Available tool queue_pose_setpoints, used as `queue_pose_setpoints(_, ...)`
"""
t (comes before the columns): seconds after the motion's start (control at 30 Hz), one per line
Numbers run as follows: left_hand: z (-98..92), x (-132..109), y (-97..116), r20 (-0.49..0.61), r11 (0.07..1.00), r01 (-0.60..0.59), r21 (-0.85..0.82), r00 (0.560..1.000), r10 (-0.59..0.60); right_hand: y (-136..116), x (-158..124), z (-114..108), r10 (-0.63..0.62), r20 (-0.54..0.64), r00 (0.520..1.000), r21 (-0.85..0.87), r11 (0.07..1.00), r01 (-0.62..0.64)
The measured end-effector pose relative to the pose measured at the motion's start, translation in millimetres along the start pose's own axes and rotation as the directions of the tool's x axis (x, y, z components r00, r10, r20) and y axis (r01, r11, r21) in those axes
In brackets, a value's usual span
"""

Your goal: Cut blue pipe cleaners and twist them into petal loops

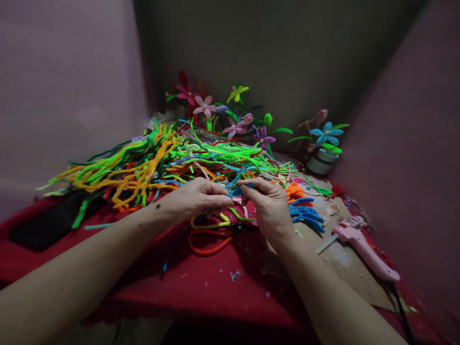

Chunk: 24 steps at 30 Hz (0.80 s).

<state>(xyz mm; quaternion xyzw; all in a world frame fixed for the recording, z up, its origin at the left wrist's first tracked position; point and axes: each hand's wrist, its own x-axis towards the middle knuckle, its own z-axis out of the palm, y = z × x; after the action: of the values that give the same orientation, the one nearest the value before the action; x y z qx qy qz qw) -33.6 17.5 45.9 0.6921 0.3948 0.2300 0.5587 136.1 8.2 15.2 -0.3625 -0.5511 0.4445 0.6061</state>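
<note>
Both hands meet at the middle of the view over the red cloth [215,282]. A short piece of blue pipe cleaner [235,191] is pinched between them. My left hand [204,197] has thumb and forefinger closed on its left end. Thumb and fingers of my right hand [269,203] close on the other end. Just beneath the hands lie scissors with red and yellow handles [210,242]. Beside my right hand rest blue pipe cleaner pieces [307,214] and an orange bundle [295,190].
Behind the hands spreads a heap of coloured pipe cleaners [223,155]. Pipe cleaner flowers [204,106] stand at the back, and a blue flower [327,134] sits in a small jar [323,160]. A pink glue gun [366,249] lies on cardboard [338,258] at right; a black phone [46,227] lies left.
</note>
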Motion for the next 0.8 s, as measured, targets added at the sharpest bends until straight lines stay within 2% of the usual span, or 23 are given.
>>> queue_pose_setpoints(0.1, -10.6, 1, 3, -0.088, 0.987, -0.01, 0.159, 0.996, 0.024, -1, 0, 2, -0.025, 0.003, 1.0, -0.018, 1.0, 0.025)
queue_pose_setpoints(0.17, -16.5, 3, 1, -0.222, 0.982, -0.009, 0.19, 0.974, 0.052, -4, -3, 4, -0.109, -0.055, 0.992, -0.077, 0.992, 0.105)
queue_pose_setpoints(0.23, -20.5, 5, -3, -0.391, 0.992, -0.016, 0.123, 0.918, 0.063, -8, -8, 6, -0.257, -0.115, 0.959, -0.203, 0.952, 0.231)
queue_pose_setpoints(0.3, -21.4, 9, -5, -0.47, 1.0, -0.008, 0.014, 0.882, 0.014, -11, -14, 9, -0.36, -0.062, 0.931, -0.326, 0.889, 0.322)
queue_pose_setpoints(0.37, -18.5, 16, -4, -0.44, 0.999, 0.003, -0.046, 0.898, -0.023, -13, -20, 11, -0.378, 0.068, 0.924, -0.349, 0.858, 0.376)
queue_pose_setpoints(0.43, -11.7, 27, 4, -0.349, 1.0, -0.018, -0.017, 0.937, 0.011, -15, -25, 13, -0.425, 0.16, 0.891, -0.334, 0.826, 0.454)
queue_pose_setpoints(0.5, -1.8, 43, 15, -0.239, 0.997, -0.055, 0.062, 0.969, 0.068, -18, -28, 14, -0.47, 0.157, 0.869, -0.332, 0.803, 0.495)
queue_pose_setpoints(0.6, 18.1, 75, 31, -0.088, 0.985, -0.05, 0.167, 0.994, 0.065, -24, -29, 13, -0.512, 0.086, 0.855, -0.341, 0.791, 0.508)
queue_pose_setpoints(0.67, 34.9, 100, 36, -0.028, 0.973, -0.087, 0.212, 0.995, 0.095, -27, -29, 11, -0.531, 0.059, 0.845, -0.358, 0.779, 0.515)
queue_pose_setpoints(0.7, 44.2, 111, 35, 0.016, 0.956, -0.15, 0.252, 0.988, 0.15, -28, -29, 11, -0.544, 0.059, 0.837, -0.368, 0.768, 0.524)
queue_pose_setpoints(0.8, 70.6, 136, 29, 0.073, 0.938, -0.214, 0.274, 0.977, 0.201, -28, -27, 11, -0.589, 0.074, 0.805, -0.397, 0.723, 0.566)
